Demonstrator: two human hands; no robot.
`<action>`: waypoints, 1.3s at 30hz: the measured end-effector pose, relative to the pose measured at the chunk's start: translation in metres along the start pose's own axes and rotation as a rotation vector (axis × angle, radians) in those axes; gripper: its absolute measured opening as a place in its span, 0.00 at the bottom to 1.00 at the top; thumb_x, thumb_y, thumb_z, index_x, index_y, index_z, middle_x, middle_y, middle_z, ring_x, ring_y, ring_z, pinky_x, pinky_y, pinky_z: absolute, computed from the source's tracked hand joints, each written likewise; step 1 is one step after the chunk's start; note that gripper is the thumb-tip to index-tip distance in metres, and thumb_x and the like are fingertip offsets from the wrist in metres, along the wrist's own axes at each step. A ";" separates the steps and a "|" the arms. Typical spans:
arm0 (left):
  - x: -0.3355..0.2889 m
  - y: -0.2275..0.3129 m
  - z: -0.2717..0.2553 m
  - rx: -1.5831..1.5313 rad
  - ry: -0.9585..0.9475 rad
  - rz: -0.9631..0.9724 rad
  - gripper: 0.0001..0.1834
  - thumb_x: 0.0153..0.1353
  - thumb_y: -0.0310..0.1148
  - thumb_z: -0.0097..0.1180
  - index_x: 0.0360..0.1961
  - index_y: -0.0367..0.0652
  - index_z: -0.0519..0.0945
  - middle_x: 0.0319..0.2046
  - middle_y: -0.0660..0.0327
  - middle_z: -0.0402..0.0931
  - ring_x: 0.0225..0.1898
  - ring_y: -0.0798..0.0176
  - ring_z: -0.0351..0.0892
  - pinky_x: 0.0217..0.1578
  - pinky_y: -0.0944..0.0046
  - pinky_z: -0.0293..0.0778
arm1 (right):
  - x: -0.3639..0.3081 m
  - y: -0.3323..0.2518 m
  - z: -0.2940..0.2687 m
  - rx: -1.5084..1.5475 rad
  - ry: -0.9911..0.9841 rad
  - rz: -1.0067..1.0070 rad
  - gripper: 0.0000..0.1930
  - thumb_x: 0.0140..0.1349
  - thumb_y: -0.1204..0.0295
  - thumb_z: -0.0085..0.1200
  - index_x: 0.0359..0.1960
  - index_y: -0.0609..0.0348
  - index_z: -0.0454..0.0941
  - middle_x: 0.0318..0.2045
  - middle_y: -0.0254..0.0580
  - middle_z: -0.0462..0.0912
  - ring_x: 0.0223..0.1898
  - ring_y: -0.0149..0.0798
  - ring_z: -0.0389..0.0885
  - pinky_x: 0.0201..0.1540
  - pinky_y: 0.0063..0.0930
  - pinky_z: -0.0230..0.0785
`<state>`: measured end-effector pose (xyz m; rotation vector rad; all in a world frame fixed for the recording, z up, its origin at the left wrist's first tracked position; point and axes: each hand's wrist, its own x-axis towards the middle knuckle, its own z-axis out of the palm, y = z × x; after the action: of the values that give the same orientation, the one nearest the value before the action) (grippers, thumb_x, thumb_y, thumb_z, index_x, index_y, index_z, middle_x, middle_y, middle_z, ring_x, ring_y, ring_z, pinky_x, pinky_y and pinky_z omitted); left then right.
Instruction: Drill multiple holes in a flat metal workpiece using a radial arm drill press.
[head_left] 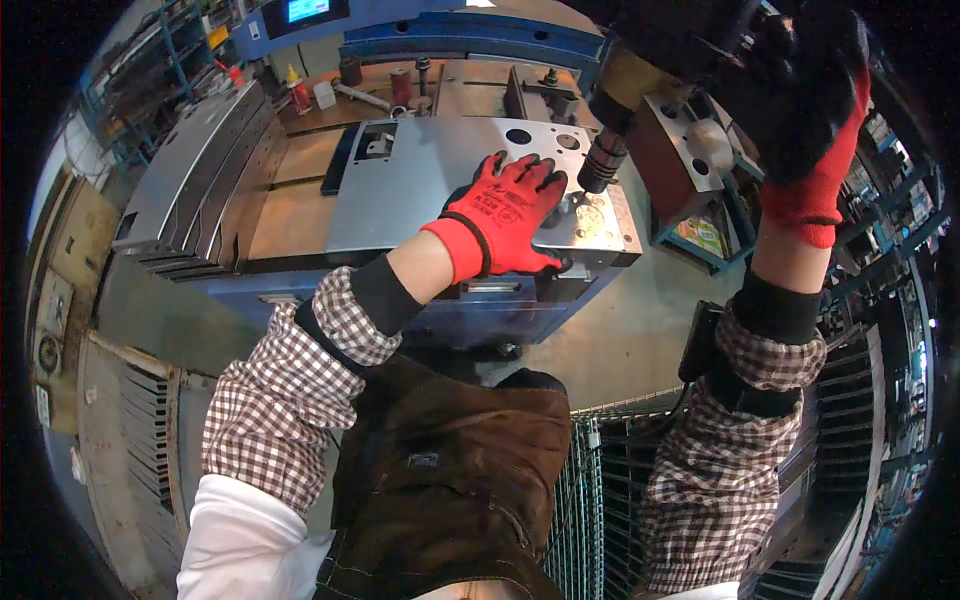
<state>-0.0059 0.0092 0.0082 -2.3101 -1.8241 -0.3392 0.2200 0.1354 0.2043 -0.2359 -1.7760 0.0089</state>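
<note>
Head view: left hand [505, 215] flat on metal plate [420, 185]; right hand [800, 100] grips machine head [680, 50].

Red-and-black gloves [505, 215], brown-white checked sleeves [290, 390], grey metal plate [420, 190], blue machine base [470, 320].

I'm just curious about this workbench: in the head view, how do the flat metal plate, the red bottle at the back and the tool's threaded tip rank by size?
Largest to smallest:
1. Flat metal plate
2. Threaded tip, though it's nearer the camera
3. Red bottle, farther back, so this order is unsure
</note>
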 end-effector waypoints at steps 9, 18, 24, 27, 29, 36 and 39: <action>-0.002 0.000 0.005 -0.007 0.055 0.010 0.56 0.51 0.64 0.65 0.74 0.43 0.60 0.70 0.43 0.60 0.74 0.44 0.56 0.73 0.36 0.47 | -0.005 0.002 -0.002 -0.053 0.000 -0.054 0.26 0.75 0.59 0.44 0.69 0.61 0.64 0.65 0.45 0.69 0.63 0.39 0.69 0.67 0.34 0.59; -0.006 -0.001 0.002 -0.020 0.025 -0.021 0.55 0.51 0.64 0.64 0.73 0.42 0.62 0.69 0.44 0.62 0.74 0.45 0.57 0.72 0.36 0.49 | -0.163 0.019 0.023 0.312 0.362 0.643 0.26 0.74 0.60 0.48 0.67 0.63 0.67 0.60 0.47 0.74 0.60 0.42 0.73 0.64 0.34 0.63; -0.002 -0.001 -0.001 -0.011 0.029 -0.004 0.55 0.51 0.64 0.64 0.72 0.41 0.62 0.69 0.45 0.62 0.74 0.45 0.56 0.71 0.35 0.48 | -0.270 0.069 0.052 0.206 -0.272 0.888 0.24 0.72 0.63 0.53 0.64 0.64 0.70 0.58 0.47 0.78 0.58 0.42 0.75 0.60 0.33 0.67; -0.002 -0.004 0.004 -0.024 0.056 0.009 0.55 0.50 0.64 0.65 0.72 0.41 0.62 0.69 0.44 0.62 0.74 0.45 0.56 0.71 0.35 0.48 | -0.263 0.052 0.069 0.416 -0.226 0.940 0.25 0.69 0.62 0.57 0.62 0.64 0.73 0.56 0.45 0.80 0.55 0.41 0.77 0.58 0.34 0.68; -0.006 -0.007 0.009 -0.027 0.075 0.013 0.55 0.50 0.64 0.65 0.72 0.41 0.62 0.69 0.44 0.62 0.74 0.44 0.56 0.71 0.35 0.49 | -0.256 0.034 0.076 0.496 -0.182 0.928 0.26 0.67 0.61 0.61 0.62 0.62 0.73 0.56 0.40 0.80 0.55 0.39 0.77 0.58 0.33 0.67; -0.003 -0.001 0.009 -0.012 0.125 0.021 0.56 0.49 0.64 0.66 0.72 0.41 0.62 0.69 0.44 0.62 0.73 0.44 0.57 0.71 0.34 0.49 | -0.274 0.030 0.080 0.724 0.081 1.137 0.19 0.70 0.67 0.54 0.59 0.62 0.77 0.58 0.41 0.78 0.61 0.38 0.75 0.66 0.35 0.63; -0.005 -0.002 0.008 -0.014 0.109 0.013 0.56 0.49 0.63 0.66 0.72 0.41 0.62 0.69 0.44 0.62 0.73 0.44 0.57 0.71 0.34 0.49 | -0.276 0.027 0.086 0.746 0.103 1.087 0.18 0.70 0.67 0.54 0.58 0.62 0.77 0.58 0.41 0.78 0.61 0.38 0.75 0.66 0.35 0.63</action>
<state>-0.0080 0.0073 -0.0009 -2.2635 -1.7602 -0.4676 0.1953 0.1270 -0.0845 -0.6013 -1.2415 1.3692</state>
